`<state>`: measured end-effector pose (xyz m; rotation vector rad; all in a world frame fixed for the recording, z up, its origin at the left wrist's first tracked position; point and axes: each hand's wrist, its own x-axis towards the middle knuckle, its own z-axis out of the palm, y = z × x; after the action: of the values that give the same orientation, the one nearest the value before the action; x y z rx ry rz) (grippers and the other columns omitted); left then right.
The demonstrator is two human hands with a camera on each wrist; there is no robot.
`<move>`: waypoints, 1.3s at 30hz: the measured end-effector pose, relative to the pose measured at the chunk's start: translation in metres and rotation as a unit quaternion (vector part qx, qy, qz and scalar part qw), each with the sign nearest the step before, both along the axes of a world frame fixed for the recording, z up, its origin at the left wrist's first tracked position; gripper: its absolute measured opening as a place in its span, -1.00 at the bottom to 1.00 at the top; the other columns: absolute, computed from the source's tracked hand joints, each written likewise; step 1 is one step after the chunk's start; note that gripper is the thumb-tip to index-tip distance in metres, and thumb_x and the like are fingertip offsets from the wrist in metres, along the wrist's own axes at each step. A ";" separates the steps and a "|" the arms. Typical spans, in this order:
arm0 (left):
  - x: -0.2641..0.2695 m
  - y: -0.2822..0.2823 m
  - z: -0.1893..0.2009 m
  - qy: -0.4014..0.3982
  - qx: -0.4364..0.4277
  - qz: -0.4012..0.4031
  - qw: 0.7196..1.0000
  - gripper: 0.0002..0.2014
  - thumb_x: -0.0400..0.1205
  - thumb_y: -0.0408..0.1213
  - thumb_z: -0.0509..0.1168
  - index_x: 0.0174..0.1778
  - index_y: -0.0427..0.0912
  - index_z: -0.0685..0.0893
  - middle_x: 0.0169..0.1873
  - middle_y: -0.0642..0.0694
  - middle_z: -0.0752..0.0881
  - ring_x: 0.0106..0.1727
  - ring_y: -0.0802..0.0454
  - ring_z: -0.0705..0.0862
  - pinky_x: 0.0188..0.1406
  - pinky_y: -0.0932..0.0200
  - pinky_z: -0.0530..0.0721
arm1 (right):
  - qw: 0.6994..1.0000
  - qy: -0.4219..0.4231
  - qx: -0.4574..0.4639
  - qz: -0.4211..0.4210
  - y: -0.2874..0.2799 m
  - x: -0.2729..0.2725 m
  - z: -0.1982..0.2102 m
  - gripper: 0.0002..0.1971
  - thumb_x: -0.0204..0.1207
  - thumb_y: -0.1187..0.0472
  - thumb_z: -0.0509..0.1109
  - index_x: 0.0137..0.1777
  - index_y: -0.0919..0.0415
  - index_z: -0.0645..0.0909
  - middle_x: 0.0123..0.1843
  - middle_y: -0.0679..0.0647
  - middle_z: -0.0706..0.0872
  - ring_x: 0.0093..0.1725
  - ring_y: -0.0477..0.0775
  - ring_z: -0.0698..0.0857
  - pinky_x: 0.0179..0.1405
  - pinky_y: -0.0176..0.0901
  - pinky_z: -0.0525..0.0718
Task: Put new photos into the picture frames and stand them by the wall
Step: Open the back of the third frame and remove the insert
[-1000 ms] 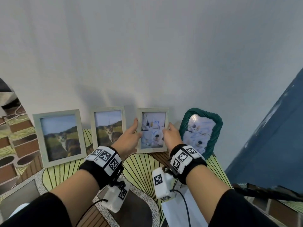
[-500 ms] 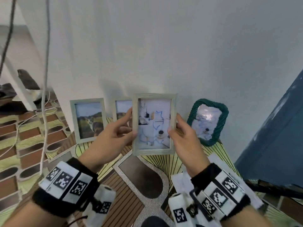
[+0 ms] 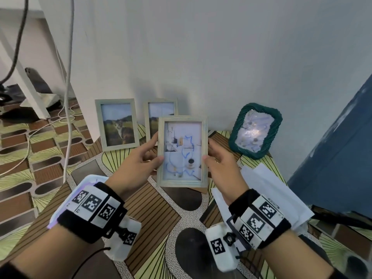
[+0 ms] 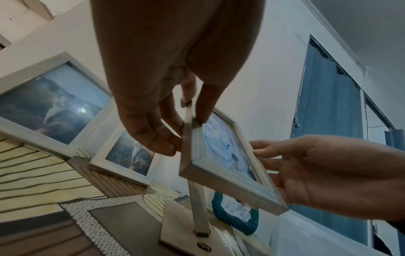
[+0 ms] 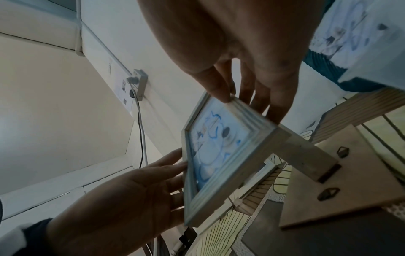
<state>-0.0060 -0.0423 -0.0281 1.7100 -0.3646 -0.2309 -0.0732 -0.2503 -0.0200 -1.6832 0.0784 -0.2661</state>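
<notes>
A pale wooden picture frame (image 3: 182,152) with a white-and-blue cartoon photo hangs upright in the air above the table. My left hand (image 3: 153,152) pinches its left edge, thumb on the front and fingers behind. My right hand (image 3: 210,152) pinches the right edge the same way. The left wrist view shows the frame (image 4: 228,169) gripped by my left hand (image 4: 186,128). In the right wrist view my right hand (image 5: 245,102) holds its upper corner (image 5: 221,155). Two cat-photo frames (image 3: 116,124) (image 3: 161,109) and a green woven frame (image 3: 255,130) stand against the wall.
A loose brown backing board (image 5: 328,190) lies on the table under the held frame, its easel leg (image 4: 198,207) raised. White papers (image 3: 271,190) lie at the right. The blue door (image 3: 342,137) bounds the right side. Cables (image 3: 68,97) hang at the left.
The cartoon frame stood by the wall between the second cat frame and the green frame. Both hands have lifted it away from the wall and brought it toward me.
</notes>
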 end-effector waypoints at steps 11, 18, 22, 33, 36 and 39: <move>-0.017 0.018 -0.030 0.084 0.038 -0.047 0.995 -0.39 0.70 -0.43 0.29 0.40 0.44 0.37 -0.35 0.00 0.79 -0.14 0.06 0.81 -0.07 0.05 0.79 | 0.985 0.153 -0.047 0.060 -0.001 -0.013 -0.036 -0.71 0.67 0.35 0.27 0.17 -0.11 0.48 0.16 0.02 0.69 0.10 0.07 0.77 0.09 0.17 0.78; -0.033 0.033 -0.039 0.125 0.050 -0.048 0.990 -0.41 0.64 -0.52 0.34 0.18 0.43 0.54 -0.30 0.03 0.82 -0.17 0.09 0.83 -0.28 0.21 0.78 | 0.965 0.233 -0.041 0.117 0.002 -0.020 -0.045 -0.69 0.59 0.38 0.35 0.22 0.06 0.41 0.21 0.18 0.65 0.09 0.18 0.78 -0.14 0.06 0.81; -0.041 0.039 -0.038 0.120 0.070 -0.050 0.989 -0.37 0.63 -0.56 0.34 0.23 0.41 0.50 -0.36 0.08 0.81 -0.26 0.20 0.79 -0.33 0.28 0.74 | 0.959 0.249 -0.048 0.128 0.004 -0.029 -0.047 -0.69 0.56 0.37 0.41 0.14 0.04 0.41 0.17 0.24 0.65 0.07 0.25 0.78 -0.03 0.25 0.80; -0.066 0.041 -0.026 0.106 0.120 -0.032 0.987 -0.29 0.62 -0.57 0.35 0.58 0.13 0.33 -0.33 -0.04 0.77 -0.28 0.17 0.78 -0.26 0.19 0.80 | 0.954 0.266 -0.049 0.128 0.007 -0.042 -0.044 -0.67 0.53 0.42 0.45 0.12 0.11 0.40 0.15 0.33 0.59 0.15 0.39 0.73 0.07 0.36 0.75; -0.067 0.044 -0.016 0.059 0.131 -0.017 0.990 -0.29 0.61 -0.53 0.37 0.65 0.01 0.32 -0.12 -0.35 0.75 -0.11 -0.05 0.76 0.01 0.00 0.77 | 0.960 0.250 -0.021 0.124 0.008 -0.044 -0.040 -0.63 0.52 0.44 0.45 0.15 0.11 0.38 0.17 0.34 0.63 0.15 0.35 0.75 0.09 0.36 0.74; -0.065 0.045 -0.006 0.030 0.145 -0.016 0.989 -0.33 0.62 -0.47 0.39 0.63 0.01 0.38 -0.08 -0.36 0.77 -0.11 -0.09 0.80 0.00 0.03 0.77 | 0.961 0.249 -0.012 0.121 0.008 -0.043 -0.035 -0.59 0.53 0.42 0.45 0.28 0.18 0.38 0.20 0.34 0.66 0.15 0.29 0.76 0.14 0.34 0.73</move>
<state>-0.0708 0.0029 -0.0343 1.9793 -0.3259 -0.3719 -0.1164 -0.2419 -0.0554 -1.7303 0.2420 0.3459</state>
